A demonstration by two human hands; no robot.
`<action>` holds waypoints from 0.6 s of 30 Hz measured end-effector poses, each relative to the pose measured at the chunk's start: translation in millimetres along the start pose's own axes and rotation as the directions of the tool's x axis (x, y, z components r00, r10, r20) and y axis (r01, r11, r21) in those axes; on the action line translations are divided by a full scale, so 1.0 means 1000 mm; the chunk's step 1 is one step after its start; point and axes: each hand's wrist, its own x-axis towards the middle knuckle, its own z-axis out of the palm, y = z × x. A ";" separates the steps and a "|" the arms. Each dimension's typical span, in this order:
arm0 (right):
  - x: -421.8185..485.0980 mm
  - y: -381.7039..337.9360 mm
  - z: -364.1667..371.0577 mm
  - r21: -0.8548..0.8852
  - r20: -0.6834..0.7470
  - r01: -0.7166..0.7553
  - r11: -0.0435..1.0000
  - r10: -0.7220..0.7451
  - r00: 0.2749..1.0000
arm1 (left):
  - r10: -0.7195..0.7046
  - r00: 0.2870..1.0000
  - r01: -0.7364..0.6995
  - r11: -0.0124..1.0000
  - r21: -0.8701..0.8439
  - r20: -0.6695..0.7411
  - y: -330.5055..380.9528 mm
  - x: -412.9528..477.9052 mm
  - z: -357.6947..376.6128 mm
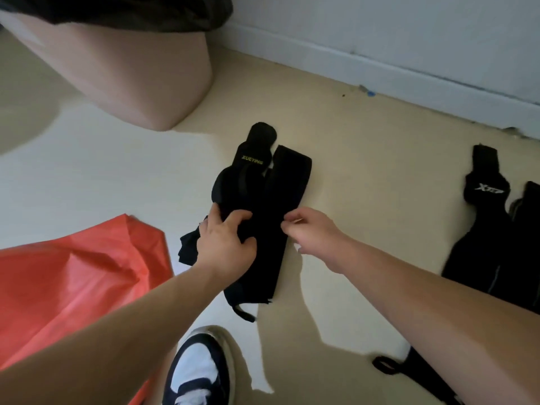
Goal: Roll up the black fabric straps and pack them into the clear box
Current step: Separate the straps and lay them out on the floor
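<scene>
Lying lengthwise on the pale floor (365, 171) in the middle of the view, the black straps (280, 182) form a folded bundle of two flat bands side by side. The left band narrows to a rounded tab at the far end and carries a small yellow "XUEYING" label. The right band is a plain, wide strip with a squared far end. At the near end a thin loop pokes out.

The left hand (225, 244) grips the left band midway, fingers curled into the bunched fabric. The right hand (312, 232) sits at the right band's outer edge with its fingertips drawn together. I cannot tell whether they actually pinch the cloth.

A crumpled red bag (73, 273) lies close on the left, just beside the bundle's near end. A dark and white shoe (198, 372) stands directly below it, and a bare knee (131, 77) rises at the upper left. Bare floor lies between the bundle and a second set of straps (491, 229) at the right edge. Beyond both runs the white baseboard (380, 71). Another looped strap (385, 365) shows under the right forearm.
</scene>
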 end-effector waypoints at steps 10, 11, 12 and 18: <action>0.000 0.002 -0.009 0.352 0.006 -0.115 0.929 0.120 0.993 | -0.171 0.967 0.252 0.756 -0.604 0.190 0.015 0.004 -0.021; -0.001 0.003 -0.011 0.367 -0.017 -0.114 0.923 0.129 0.991 | -0.168 0.963 0.265 0.744 -0.614 0.213 0.019 -0.001 -0.016; -0.002 0.004 -0.012 0.374 -0.029 -0.117 0.920 0.138 0.990 | -0.166 0.959 0.274 0.740 -0.614 0.229 0.022 -0.006 -0.010; -0.008 0.016 -0.014 0.349 0.121 -0.165 0.922 0.131 0.984 | -0.106 0.921 0.317 0.761 -0.566 0.374 0.028 -0.031 0.023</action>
